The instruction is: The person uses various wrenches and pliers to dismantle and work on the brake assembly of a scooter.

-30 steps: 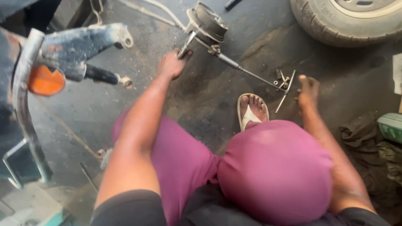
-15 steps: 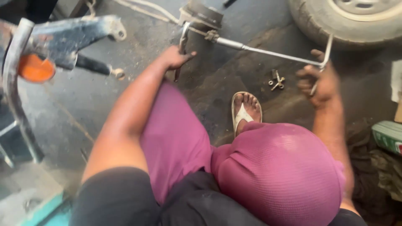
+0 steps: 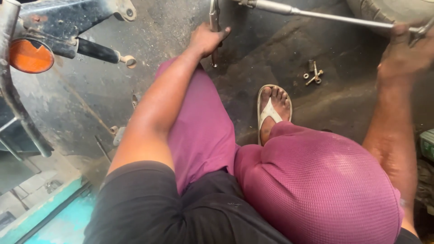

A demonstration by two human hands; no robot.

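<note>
shirt: black, short sleeves | trousers [image 3: 316, 176]: magenta mesh-knit | footwear: white flip-flop [image 3: 271, 110] | arms bare

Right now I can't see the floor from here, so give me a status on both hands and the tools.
Left hand shut on flat metal tool. Right hand shut on long metal rod. Loose bolts on floor beside sandalled foot, untouched.

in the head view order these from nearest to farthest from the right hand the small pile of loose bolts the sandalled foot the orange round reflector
From the right hand:
1. Small pile of loose bolts, on the dark floor just left of it.
2. Sandalled foot, lower, centre.
3. Orange round reflector, far left edge.
</note>
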